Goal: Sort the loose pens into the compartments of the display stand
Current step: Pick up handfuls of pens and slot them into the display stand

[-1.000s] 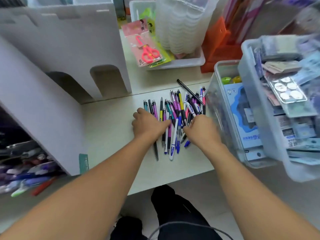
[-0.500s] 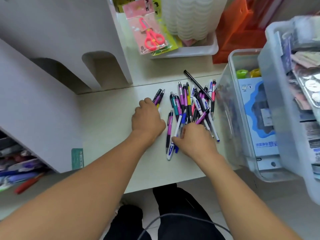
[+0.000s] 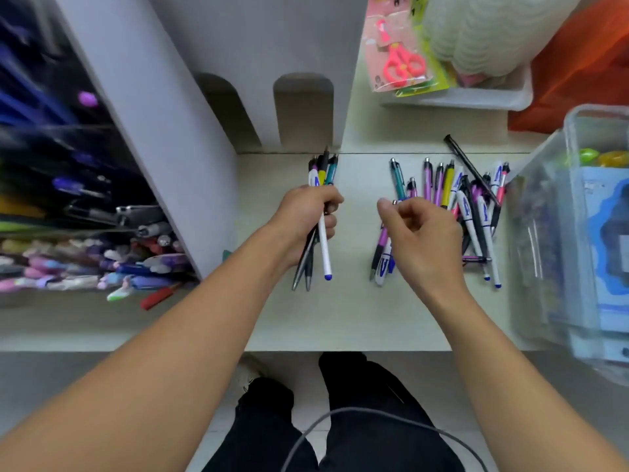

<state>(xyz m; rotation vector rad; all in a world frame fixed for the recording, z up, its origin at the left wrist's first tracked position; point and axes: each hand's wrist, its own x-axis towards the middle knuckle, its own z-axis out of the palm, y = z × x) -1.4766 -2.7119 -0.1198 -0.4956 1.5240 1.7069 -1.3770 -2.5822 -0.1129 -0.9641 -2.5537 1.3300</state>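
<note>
I see my left hand (image 3: 308, 216) at the centre of the frame, fingers curled round a small bundle of pens (image 3: 318, 212). The bundle stands nearly along the frame's vertical: the clip ends poke out above the fist and the tips, one white pen with a blue tip among them, hang below it over the table (image 3: 340, 318).

My right hand (image 3: 420, 233) is just right of centre, over the near edge of the loose pens (image 3: 452, 202). Its fingers are bent inward with thumb and forefinger drawn close, but motion blur keeps me from telling whether they pinch a pen. The pile lies on the table right of centre, mostly purple, white, teal and yellow barrels, with one black pen (image 3: 471, 168) slanting across its upper right.

The display stand (image 3: 163, 137) fills the left of the frame; its compartments at far left hold many blurred pens. A clear bin (image 3: 551, 212) sits at the right edge, and packaged pink scissors (image 3: 403, 64) lie at the upper right.
</note>
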